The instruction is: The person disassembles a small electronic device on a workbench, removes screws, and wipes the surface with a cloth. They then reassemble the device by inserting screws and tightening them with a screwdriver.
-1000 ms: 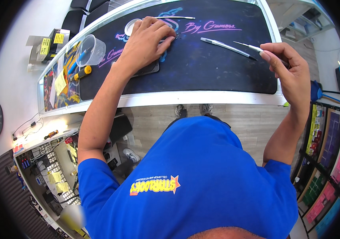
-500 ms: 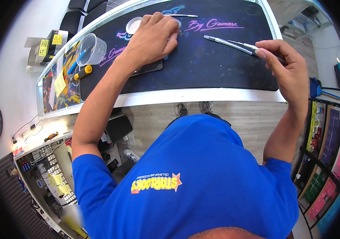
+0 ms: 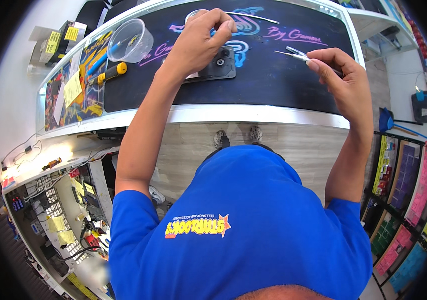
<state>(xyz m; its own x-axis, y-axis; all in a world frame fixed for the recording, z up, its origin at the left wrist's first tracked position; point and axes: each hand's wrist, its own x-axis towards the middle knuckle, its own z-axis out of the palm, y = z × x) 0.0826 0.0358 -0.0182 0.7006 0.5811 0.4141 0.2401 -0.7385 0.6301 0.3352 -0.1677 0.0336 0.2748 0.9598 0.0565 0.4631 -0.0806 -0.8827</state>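
Note:
My left hand (image 3: 199, 46) is raised above the black mat, thumb and forefinger pinched together. Whatever may be between those fingertips is too small to make out. Below it lies a dark smartphone (image 3: 222, 70) with its round camera parts showing; my hand and wrist cover part of it. On the right, my right hand (image 3: 342, 75) is closed around a pair of metal tweezers (image 3: 296, 51) and a thin pointed tool (image 3: 288, 53), their tips turned left over the mat. A round white dish (image 3: 192, 17) is mostly hidden behind my left hand.
A thin metal tool (image 3: 261, 18) lies at the mat's far side. To the left stand a clear plastic cup (image 3: 132, 45), a yellow-and-black screwdriver (image 3: 113, 73), a blue tool (image 3: 97, 63) and yellow paper notes (image 3: 73, 89). The table's white edge (image 3: 253, 114) runs in front of me.
My left hand has come away from the mat and lifted, uncovering more of the smartphone. In my right hand the tweezers and pointed tool have shifted, showing shorter. The whole view has swung slightly.

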